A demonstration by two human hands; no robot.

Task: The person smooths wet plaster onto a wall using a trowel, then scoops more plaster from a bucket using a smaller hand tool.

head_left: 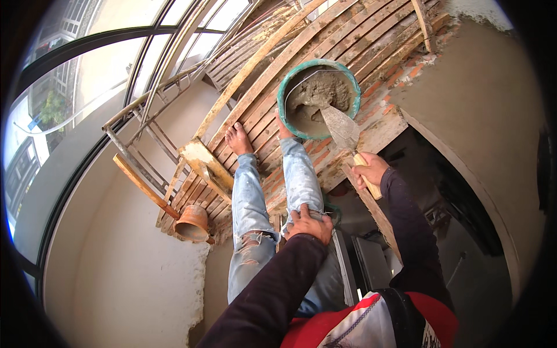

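My right hand [372, 170] is closed around the wooden handle of a pointed trowel [342, 126]. The metal blade is smeared with mortar, and its tip reaches over the near rim into a green bucket [282, 100]. Wet grey mortar [318, 88] partly fills this bucket, heaped at the far side and thinner at the near side. A thin wire handle lies across its far rim. On my right knee rests my left hand [309, 225], palm down with the fingers spread, holding nothing. My bare feet stand on the planks beside the bucket.
Gapped wooden planks [348, 36] form the platform. A metal frame [152, 124] and timber pieces stand along its left side, near an orange bucket [192, 223]. Exposed brick edges a dark opening [418, 174] below right. Grey plastered wall [481, 87] rises at right; windows are left.
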